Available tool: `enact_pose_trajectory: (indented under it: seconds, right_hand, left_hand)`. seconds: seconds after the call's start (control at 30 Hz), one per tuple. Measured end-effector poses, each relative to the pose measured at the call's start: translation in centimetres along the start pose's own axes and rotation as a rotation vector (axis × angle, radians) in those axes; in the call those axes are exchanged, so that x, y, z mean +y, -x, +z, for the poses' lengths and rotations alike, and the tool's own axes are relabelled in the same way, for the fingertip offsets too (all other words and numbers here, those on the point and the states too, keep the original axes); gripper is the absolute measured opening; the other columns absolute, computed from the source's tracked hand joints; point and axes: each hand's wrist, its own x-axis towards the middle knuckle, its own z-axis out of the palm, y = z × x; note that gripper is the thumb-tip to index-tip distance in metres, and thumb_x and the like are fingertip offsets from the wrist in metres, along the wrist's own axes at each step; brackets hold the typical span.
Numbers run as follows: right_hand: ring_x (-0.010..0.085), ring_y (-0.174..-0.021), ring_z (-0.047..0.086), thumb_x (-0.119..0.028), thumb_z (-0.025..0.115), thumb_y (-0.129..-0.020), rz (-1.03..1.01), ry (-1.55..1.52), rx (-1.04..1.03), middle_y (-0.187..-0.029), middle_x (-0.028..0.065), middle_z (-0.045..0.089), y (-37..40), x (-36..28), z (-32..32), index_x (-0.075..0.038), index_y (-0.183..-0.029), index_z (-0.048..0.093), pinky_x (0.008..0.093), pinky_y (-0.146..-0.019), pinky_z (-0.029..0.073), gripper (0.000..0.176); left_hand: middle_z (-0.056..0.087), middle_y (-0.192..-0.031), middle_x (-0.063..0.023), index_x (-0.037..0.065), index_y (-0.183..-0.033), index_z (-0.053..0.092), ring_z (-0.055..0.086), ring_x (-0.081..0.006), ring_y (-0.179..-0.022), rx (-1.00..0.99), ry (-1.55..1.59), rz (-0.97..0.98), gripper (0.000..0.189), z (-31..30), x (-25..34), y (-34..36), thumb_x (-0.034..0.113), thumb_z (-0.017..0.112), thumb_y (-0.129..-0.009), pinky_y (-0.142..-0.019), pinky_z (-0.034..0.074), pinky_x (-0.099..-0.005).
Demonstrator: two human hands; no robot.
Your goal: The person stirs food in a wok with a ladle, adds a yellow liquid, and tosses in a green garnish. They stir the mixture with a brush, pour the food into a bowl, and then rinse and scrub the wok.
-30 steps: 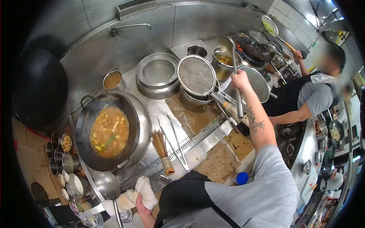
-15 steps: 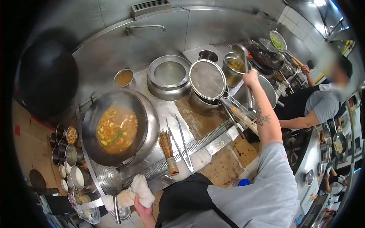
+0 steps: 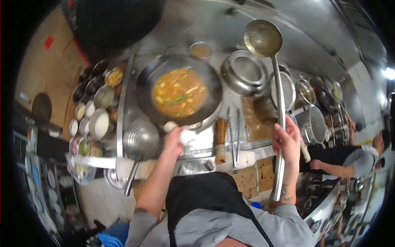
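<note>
My right hand (image 3: 287,138) is closed round the long handle of a metal ladle (image 3: 263,38), held upright with its bowl at the top. At the near rim of the wok (image 3: 144,92), my left hand (image 3: 173,140) grips a white cloth (image 3: 187,136). Inside the wok lies an orange-brown stew (image 3: 180,92) with green and pale pieces. To the left of that hand rests a round perforated skimmer (image 3: 141,139). Between my hands, a bamboo brush (image 3: 220,140) and metal tongs (image 3: 235,138) lie at the stove's front.
Several bowls and containers (image 3: 99,124) stand at the left. Beyond the wok is a small pot of brown liquid (image 3: 201,50). A wide steel pot (image 3: 245,73) and a round strainer (image 3: 284,91) are to the right. A co-worker (image 3: 349,162) stands at the far right.
My right hand has brought the ladle back from the pots at the right to in front of me. My left hand has moved up with the cloth to the wok's rim. The view has turned.
</note>
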Motion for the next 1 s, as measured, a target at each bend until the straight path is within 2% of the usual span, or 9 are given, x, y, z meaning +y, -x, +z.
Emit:
enact_pose_trajectory:
  seconds: [0.1, 0.33, 0.43, 0.63, 0.7, 0.8, 0.83, 0.87, 1.0]
  right_hand:
    - [0.0039, -0.040, 0.037, -0.003, 0.055, -0.095, 0.070, 0.055, -0.085, -0.060, -0.0038, 0.045, 2.4, 0.4, 4.5, 0.001, -0.137, 0.043, 0.0212, -0.035, 0.031, 0.044]
    - [0.0052, -0.039, 0.038, -0.005, 0.057, -0.095, 0.079, -0.019, -0.164, -0.061, -0.0016, 0.046, 1.9, 1.4, 9.7, 0.001, -0.139, 0.043, 0.0208, -0.035, 0.032, 0.046]
    - [0.0067, -0.040, 0.039, -0.004, 0.056, -0.094, 0.204, -0.244, -0.211, -0.062, -0.0005, 0.047, -0.8, 2.9, 10.2, 0.001, -0.136, 0.045, 0.0222, -0.034, 0.032, 0.043]
    - [0.0083, -0.040, 0.042, -0.005, 0.056, -0.091, 0.248, 0.268, -0.202, -0.061, 0.0000, 0.050, -5.2, 9.3, 9.7, 0.004, -0.135, 0.046, 0.0252, -0.035, 0.034, 0.045]
    - [0.0101, -0.044, 0.047, -0.006, 0.057, -0.091, 0.000, 0.557, -0.176, -0.066, 0.0034, 0.057, -8.5, 15.3, 9.8, 0.007, -0.135, 0.045, 0.0270, -0.038, 0.037, 0.047]
    - [0.0115, -0.047, 0.051, -0.005, 0.056, -0.089, 0.124, 0.447, -0.223, -0.069, 0.0045, 0.058, -9.4, 17.9, 12.7, 0.002, -0.128, 0.054, 0.0297, -0.040, 0.041, 0.040]
    - [0.0117, -0.045, 0.050, -0.004, 0.055, -0.087, 0.399, 0.258, -0.286, -0.066, 0.0034, 0.056, -7.8, 15.3, 13.6, -0.001, -0.123, 0.059, 0.0291, -0.041, 0.042, 0.036]
    - [0.0097, -0.042, 0.046, -0.004, 0.055, -0.087, 0.457, 0.133, -0.381, -0.062, -0.0003, 0.051, -7.2, 14.5, 13.0, -0.004, -0.120, 0.059, 0.0287, -0.036, 0.039, 0.033]
    - [0.0109, -0.041, 0.049, -0.004, 0.053, -0.089, 0.335, 0.237, -0.405, -0.064, 0.0023, 0.055, -8.4, 13.4, 12.0, -0.002, -0.124, 0.057, 0.0288, -0.037, 0.040, 0.035]
  left_hand:
    - [0.066, -0.095, -0.0148, -0.007, -0.103, 0.059, 0.069, -0.0279, -0.080, 0.108, -0.112, 0.104, 0.022, 0.6, 0.0, 1.7, 0.008, 0.061, -0.086, -0.073, 0.059, -0.0439]
    - [0.062, -0.126, -0.0174, 0.000, -0.135, 0.049, 0.063, -0.0320, -0.114, -0.311, 0.117, -0.262, 0.054, -3.6, 2.5, 7.5, 0.029, 0.054, -0.089, -0.099, 0.050, -0.0488]
    - [0.061, -0.128, -0.0176, -0.001, -0.137, 0.046, 0.062, -0.0319, -0.115, -0.347, 0.127, -0.343, 0.054, -7.1, 2.1, 10.1, 0.024, 0.054, -0.089, -0.101, 0.050, -0.0486]
    - [0.062, -0.123, -0.0159, 0.000, -0.135, 0.047, 0.063, -0.0291, -0.113, -0.138, 0.158, -0.139, 0.046, -8.1, -1.4, 11.1, 0.012, 0.055, -0.092, -0.097, 0.053, -0.0450]
    - [0.062, -0.123, -0.0143, 0.002, -0.131, 0.049, 0.063, -0.0275, -0.113, -0.115, 0.095, -0.100, 0.038, -4.7, -1.4, 9.7, 0.018, 0.054, -0.097, -0.098, 0.052, -0.0437]
    - [0.062, -0.120, -0.0131, 0.003, -0.126, 0.051, 0.064, -0.0260, -0.109, -0.130, 0.104, -0.088, 0.035, 1.4, -0.4, 7.3, 0.028, 0.051, -0.102, -0.094, 0.054, -0.0427]
    - [0.062, -0.119, -0.0126, 0.003, -0.126, 0.051, 0.064, -0.0257, -0.108, -0.134, 0.113, -0.104, 0.035, 3.0, -0.2, 6.5, 0.030, 0.050, -0.103, -0.093, 0.054, -0.0427]
    - [0.065, -0.113, -0.0141, 0.000, -0.120, 0.055, 0.066, -0.0273, -0.103, -0.068, 0.071, -0.054, 0.034, 4.2, -0.4, 5.0, 0.028, 0.048, -0.103, -0.090, 0.055, -0.0459]
    - [0.066, -0.098, -0.0209, -0.008, -0.108, 0.055, 0.070, -0.0326, -0.082, 0.156, -0.020, -0.002, 0.021, 5.3, -1.0, 0.6, 0.008, 0.056, -0.094, -0.070, 0.060, -0.0485]
